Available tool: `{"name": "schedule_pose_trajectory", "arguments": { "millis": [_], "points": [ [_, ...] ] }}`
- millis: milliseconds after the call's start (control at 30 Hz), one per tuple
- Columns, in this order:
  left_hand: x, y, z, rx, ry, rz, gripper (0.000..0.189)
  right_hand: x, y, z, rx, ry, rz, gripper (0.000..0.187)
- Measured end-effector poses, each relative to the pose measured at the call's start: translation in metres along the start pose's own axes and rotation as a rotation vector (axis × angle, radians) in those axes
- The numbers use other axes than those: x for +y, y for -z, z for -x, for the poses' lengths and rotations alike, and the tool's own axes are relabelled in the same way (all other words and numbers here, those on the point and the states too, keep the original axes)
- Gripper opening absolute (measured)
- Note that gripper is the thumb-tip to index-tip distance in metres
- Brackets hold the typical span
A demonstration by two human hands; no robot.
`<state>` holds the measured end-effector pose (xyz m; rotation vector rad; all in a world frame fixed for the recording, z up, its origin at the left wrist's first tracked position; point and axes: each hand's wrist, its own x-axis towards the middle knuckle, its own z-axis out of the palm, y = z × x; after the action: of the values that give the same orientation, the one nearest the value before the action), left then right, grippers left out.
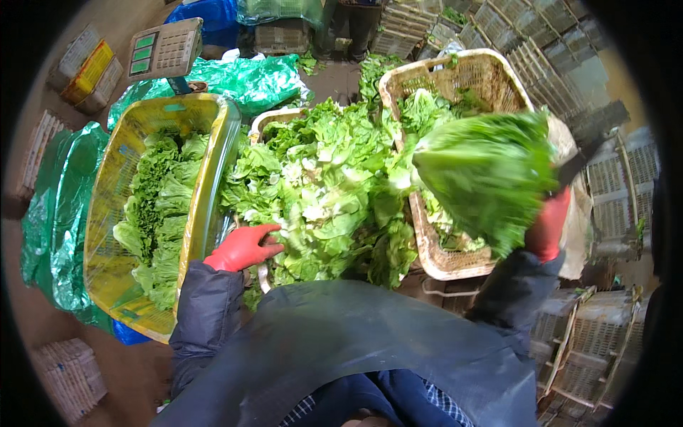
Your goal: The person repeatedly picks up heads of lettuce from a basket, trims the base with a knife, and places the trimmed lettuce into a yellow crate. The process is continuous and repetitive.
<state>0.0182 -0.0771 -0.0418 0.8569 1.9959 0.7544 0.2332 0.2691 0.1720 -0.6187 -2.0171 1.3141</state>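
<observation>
My right hand (549, 227), in a red rubber glove, grips a large head of leafy green lettuce (485, 176), blurred by motion. The lettuce hangs over the right-hand plastic crate (453, 272), its pale cut end pointing left. A dark flat thing (579, 160), perhaps a knife blade, juts out beyond the right glove; how it is held is hidden. With fingers apart, my red-gloved left hand (245, 248) reaches the left edge of a heap of loose lettuce leaves (331, 187) and holds nothing. More lettuce (427, 112) lies in the right-hand crate.
On the left, a yellow plastic crate (101, 240) lined with clear film holds rows of lettuce (171, 213). A digital scale display (165, 50) rises behind it, near green plastic sheeting (245, 80). Stacked crates (587, 341) line the right side. Someone's legs (349, 29) show at the back.
</observation>
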Motion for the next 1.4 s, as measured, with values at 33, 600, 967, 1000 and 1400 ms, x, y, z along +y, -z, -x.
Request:
{"name": "schedule_pose_trajectory", "arguments": {
  "millis": [33,600,967,1000,1400],
  "points": [
    [0.025,-0.002,-0.004,0.018,-0.095,0.351,0.058,0.011,0.001,0.004,0.062,-0.032,-0.274,0.020],
    [-0.224,0.111,0.220,1.592,0.508,0.593,0.065,0.204,-0.183,0.057,-0.378,-0.598,0.061,0.046],
    [-0.619,0.098,0.208,1.376,0.866,0.191,0.038,0.291,-0.076,0.080,0.384,-0.510,0.312,0.053],
    [-0.592,0.112,0.209,1.346,0.885,0.101,0.041,0.308,-0.065,0.082,0.422,-0.538,0.530,0.047],
    [-0.022,-0.093,-0.249,0.266,-0.191,-0.588,0.087,0.394,-0.250,0.006,0.163,-0.054,0.450,0.071]
  ]
}}
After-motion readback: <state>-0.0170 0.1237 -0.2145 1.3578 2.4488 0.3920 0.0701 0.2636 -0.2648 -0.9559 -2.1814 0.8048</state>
